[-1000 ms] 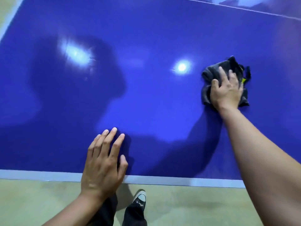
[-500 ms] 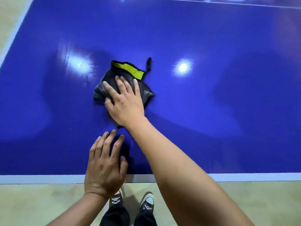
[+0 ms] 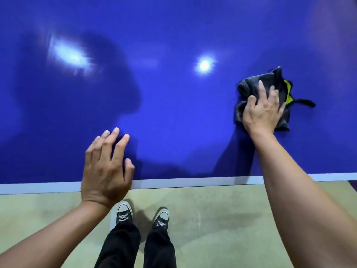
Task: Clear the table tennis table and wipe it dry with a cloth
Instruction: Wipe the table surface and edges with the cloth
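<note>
On the desk (image 3: 173, 117) our right hand (image 3: 262, 113), fingers spread, presses the cloth (image 3: 249, 88); left hand (image 3: 106, 171) released; seemingly cleared, wiping unfinished.

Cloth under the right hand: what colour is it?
The cloth is dark grey with a yellow-green patch, clearest in the head view.

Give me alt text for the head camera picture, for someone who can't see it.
A person's right hand presses a crumpled dark grey cloth onto a glossy blue table tennis table, while the left hand rests open by its near edge.
</note>
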Motion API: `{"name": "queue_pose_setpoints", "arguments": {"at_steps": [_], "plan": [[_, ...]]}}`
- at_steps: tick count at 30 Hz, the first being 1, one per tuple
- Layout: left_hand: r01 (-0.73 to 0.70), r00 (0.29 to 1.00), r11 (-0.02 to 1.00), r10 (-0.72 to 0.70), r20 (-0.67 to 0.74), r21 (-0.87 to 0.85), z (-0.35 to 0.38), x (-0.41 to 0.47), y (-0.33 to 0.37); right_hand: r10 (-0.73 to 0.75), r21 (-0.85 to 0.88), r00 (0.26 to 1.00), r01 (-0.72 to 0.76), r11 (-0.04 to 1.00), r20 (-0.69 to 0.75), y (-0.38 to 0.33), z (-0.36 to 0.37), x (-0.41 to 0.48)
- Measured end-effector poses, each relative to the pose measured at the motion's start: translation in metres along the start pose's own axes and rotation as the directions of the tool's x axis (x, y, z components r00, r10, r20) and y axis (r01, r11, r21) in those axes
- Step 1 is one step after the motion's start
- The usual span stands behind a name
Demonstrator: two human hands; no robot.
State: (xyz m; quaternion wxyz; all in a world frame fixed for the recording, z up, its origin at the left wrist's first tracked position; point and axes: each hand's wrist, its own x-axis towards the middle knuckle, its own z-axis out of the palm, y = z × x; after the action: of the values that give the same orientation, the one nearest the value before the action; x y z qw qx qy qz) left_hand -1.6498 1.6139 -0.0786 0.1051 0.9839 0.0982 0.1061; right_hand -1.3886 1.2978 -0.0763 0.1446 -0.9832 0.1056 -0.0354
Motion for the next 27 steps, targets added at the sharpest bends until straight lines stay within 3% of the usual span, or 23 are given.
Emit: {"name": "queue_pose_setpoints", "arguments": {"at_steps": [2,5,9,13,14,16,20,23,27], "plan": [[-0.008,1.0,1.0,0.008,-0.01,-0.004,0.0,0.0,-0.001,-0.012,-0.012,1.0,0.012,1.0,-0.021,-0.027,0.008,-0.014],[-0.012,1.0,1.0,0.012,-0.011,-0.017,0.001,0.0,-0.001,-0.231,-0.034,0.973,0.231,0.972,-0.017,-0.097,0.031,-0.066],[0.037,0.997,0.985,-0.048,-0.062,-0.169,-0.007,-0.001,-0.003,-0.581,0.02,0.812,0.581,0.814,0.063,-0.191,0.057,-0.166],[0.147,0.98,0.964,-0.172,-0.098,-0.222,-0.02,-0.011,-0.016,-0.686,0.065,0.711,0.686,0.725,0.151,-0.181,0.052,-0.181],[0.162,0.98,0.97,-0.181,-0.087,-0.182,-0.021,-0.017,-0.023,-0.674,0.084,0.722,0.671,0.737,0.153,-0.165,0.047,-0.174],[0.16,0.985,0.981,-0.166,-0.047,-0.113,-0.021,-0.033,-0.036,-0.575,0.103,0.812,0.566,0.818,0.1,-0.121,0.034,-0.154],[0.137,0.991,0.989,-0.137,0.005,-0.053,-0.017,-0.056,-0.048,-0.227,0.035,0.974,0.227,0.973,0.017,0.008,-0.001,-0.104],[0.167,0.986,0.986,-0.167,-0.002,-0.003,-0.014,-0.057,-0.045,-0.03,0.046,1.0,0.03,0.998,0.0,0.057,-0.022,-0.091],[0.176,0.984,0.984,-0.176,0.042,0.001,-0.014,-0.054,-0.05,0.001,0.031,0.999,0.0,1.0,-0.043,0.013,-0.007,-0.137]]}}
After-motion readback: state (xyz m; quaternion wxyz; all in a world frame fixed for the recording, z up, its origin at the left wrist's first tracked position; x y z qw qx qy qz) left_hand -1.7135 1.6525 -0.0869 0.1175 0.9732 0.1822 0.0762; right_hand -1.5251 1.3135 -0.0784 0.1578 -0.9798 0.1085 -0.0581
